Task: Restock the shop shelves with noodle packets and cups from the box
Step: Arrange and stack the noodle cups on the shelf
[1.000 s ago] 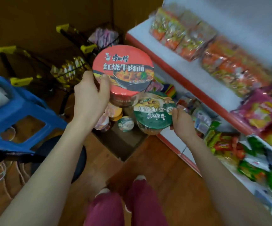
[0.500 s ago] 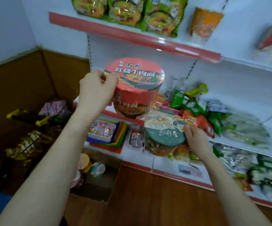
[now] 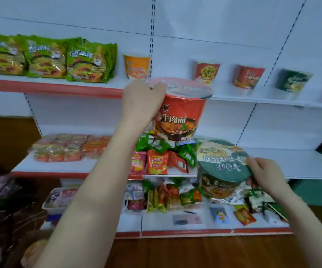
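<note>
The top shelf (image 3: 63, 87) carries three green noodle packets (image 3: 48, 58) at its left end, an orange cup (image 3: 136, 67) near mid-span, and red and green cups (image 3: 249, 76) spaced toward the right end. Snack bags (image 3: 157, 164) crowd the middle shelf (image 3: 301, 167). The left hand (image 3: 141, 102) grips the red noodle cup (image 3: 178, 111) upright in front of the top shelf's front edge, right of the orange cup. The right hand (image 3: 265, 174) holds the green noodle cup (image 3: 221, 169) by its lid rim, tilted, in front of the middle shelf's front edge.

2 held noodle cups (image 3: 177, 113), 3 green packets (image 3: 46, 57)
</note>
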